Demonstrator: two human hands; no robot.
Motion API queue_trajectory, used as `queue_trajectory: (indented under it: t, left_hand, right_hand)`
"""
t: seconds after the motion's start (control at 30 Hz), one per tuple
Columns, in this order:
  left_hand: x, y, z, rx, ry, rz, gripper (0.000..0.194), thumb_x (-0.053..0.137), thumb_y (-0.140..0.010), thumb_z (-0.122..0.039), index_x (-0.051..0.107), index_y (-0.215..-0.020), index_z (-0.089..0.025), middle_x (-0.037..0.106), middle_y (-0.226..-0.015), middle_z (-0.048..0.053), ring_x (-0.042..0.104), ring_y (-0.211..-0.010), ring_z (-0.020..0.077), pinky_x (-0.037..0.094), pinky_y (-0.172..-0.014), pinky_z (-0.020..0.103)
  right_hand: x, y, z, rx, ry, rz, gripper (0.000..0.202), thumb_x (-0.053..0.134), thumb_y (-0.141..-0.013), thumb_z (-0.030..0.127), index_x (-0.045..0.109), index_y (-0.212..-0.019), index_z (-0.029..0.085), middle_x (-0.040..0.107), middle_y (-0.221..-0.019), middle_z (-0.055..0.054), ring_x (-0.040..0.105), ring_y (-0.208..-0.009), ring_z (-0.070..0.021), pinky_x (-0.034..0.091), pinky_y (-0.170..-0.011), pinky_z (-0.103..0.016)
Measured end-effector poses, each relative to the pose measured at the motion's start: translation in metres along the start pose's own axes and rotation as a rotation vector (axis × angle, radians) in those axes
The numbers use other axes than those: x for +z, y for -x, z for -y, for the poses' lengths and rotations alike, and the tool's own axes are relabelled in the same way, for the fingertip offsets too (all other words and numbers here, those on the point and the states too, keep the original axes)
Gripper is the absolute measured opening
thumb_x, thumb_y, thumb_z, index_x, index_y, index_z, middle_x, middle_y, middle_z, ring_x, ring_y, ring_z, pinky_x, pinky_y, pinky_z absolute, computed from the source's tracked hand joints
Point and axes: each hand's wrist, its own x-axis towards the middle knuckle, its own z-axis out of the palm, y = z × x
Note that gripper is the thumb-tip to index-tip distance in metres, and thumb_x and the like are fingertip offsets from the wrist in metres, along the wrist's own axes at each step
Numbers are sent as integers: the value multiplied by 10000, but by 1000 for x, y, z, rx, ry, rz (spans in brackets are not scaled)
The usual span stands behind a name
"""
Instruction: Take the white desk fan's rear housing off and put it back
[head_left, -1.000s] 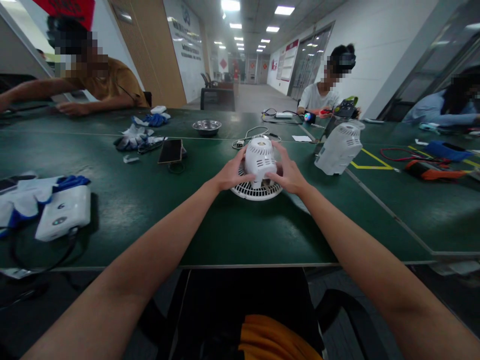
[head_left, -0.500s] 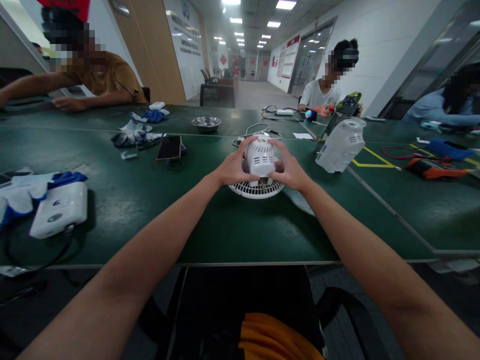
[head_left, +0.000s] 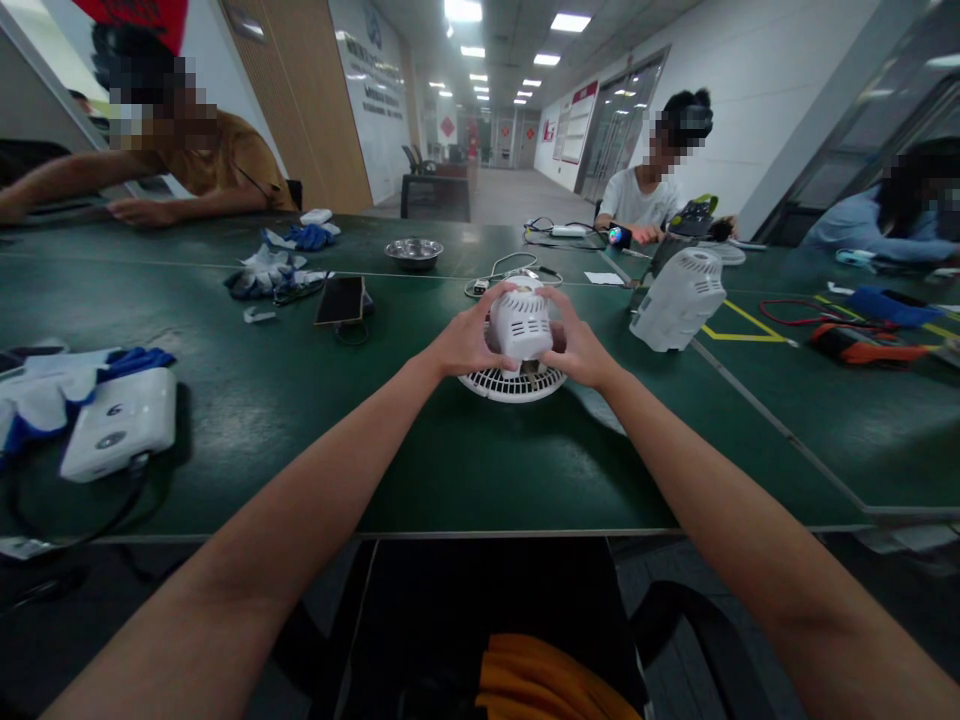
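Observation:
Both my hands are around a white vented motor cover (head_left: 523, 325), part of what looks like a small fan. Below it, the round white fan grille (head_left: 512, 388) lies face down on the green table (head_left: 480, 470). My left hand (head_left: 474, 338) grips the cover from the left, with its thumb near the lower edge. From the right, my right hand (head_left: 576, 340) clasps it the same way, thumb low and fingers over the top. A gap with dark inner parts shows between cover and grille. To the right stands a tilted white plastic housing (head_left: 677, 302) with slots.
A metal bowl (head_left: 414, 253), a coiled white cable (head_left: 517, 268) and a phone (head_left: 341, 300) lie around the far side. At left are gloves (head_left: 52, 395) and a white power bank (head_left: 120, 422). An orange multimeter (head_left: 866, 343) lies right. Several people sit across the table.
My hands keep their hold on the motor cover with barely any movement. Across the table, the person in white has moved their hands, and the view has shifted slightly.

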Motion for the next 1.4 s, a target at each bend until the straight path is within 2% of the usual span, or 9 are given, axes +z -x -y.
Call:
queue_trajectory:
  t: [0.23, 0.43, 0.57, 0.7, 0.87, 1.07, 1.13, 1.23, 1.4]
  left_hand:
    - [6, 2, 5, -20, -94, -86, 1110, 847, -675, -541, 260, -1582, -281, 498, -1513, 158, 604, -1243, 380, 485, -1041, 517]
    - [5, 4, 10, -128, -166, -123, 854, 750, -810, -489, 377, -1535, -235, 666, -1305, 126, 649, -1153, 304, 472, -1042, 476]
    - [2, 9, 29, -366, -240, -238, 515, 574, -938, -451, 574, -1366, -165, 660, -1297, 155, 611, -1186, 299, 436, -1048, 465]
    - [-3, 14, 47, -671, -183, -253, 496, 380, -1007, -507, 692, -1128, -141, 724, -1115, 158, 662, -1017, 294, 475, -916, 412]
    - [-4, 15, 49, -570, -40, -290, 444, 441, -988, -514, 701, -1090, -170, 735, -1062, 106, 659, -973, 257, 475, -856, 351]
    - [0, 8, 42, -287, 237, -544, 492, 366, -1020, -531, 645, -1245, -196, 708, -1073, 86, 645, -957, 206, 495, -831, 322]
    - [5, 6, 44, -288, 284, -535, 460, 551, -953, -519, 626, -1276, -201, 707, -1099, 86, 646, -993, 210, 500, -877, 335]
    - [15, 6, 48, -388, 510, -467, 453, 732, -834, -471, 670, -1165, -169, 729, -1062, 96, 679, -977, 232, 525, -916, 393]
    - [24, 5, 43, -611, 859, -533, 331, 825, -747, -370, 704, -925, -119, 745, -845, 90, 722, -775, 225, 594, -818, 440]
  right_hand:
    - [9, -2, 7, 21, 242, -194, 1110, 822, -676, 594, 219, -1566, 317, 428, -1547, -127, 571, -1222, -427, 490, -1001, -598]
    - [4, -3, -5, 118, 261, -276, 961, 757, -735, 417, 270, -1552, 278, 558, -1418, -117, 600, -1164, -387, 487, -1016, -585]
    - [-1, -2, -17, 210, 228, -259, 935, 754, -728, 381, 308, -1544, 287, 631, -1308, -105, 652, -1044, -357, 516, -967, -604]
    - [-2, 0, -19, 182, 176, -212, 1066, 847, -645, 424, 292, -1546, 289, 569, -1412, -125, 604, -1183, -404, 487, -1018, -626]
    - [-1, -1, -21, 192, 120, -309, 1045, 904, -560, 408, 416, -1473, 261, 594, -1384, -128, 587, -1219, -402, 433, -1078, -645]
    - [-5, -9, -20, 393, -486, -560, 705, 850, -626, 410, 558, -1247, 244, 729, -1061, -44, 704, -941, -274, 588, -875, -499]
    - [-3, -10, -15, 414, -711, -501, 542, 777, -706, 455, 590, -1169, 242, 740, -1001, -31, 707, -911, -257, 595, -858, -473]
    - [4, -9, -7, 474, -988, -247, 402, 624, -819, 522, 616, -1102, 237, 749, -974, -46, 704, -953, -276, 596, -856, -493]
    - [17, -6, -9, 586, -1089, -99, 400, 513, -869, 570, 632, -1060, 239, 746, -930, -52, 696, -998, -276, 588, -891, -489]
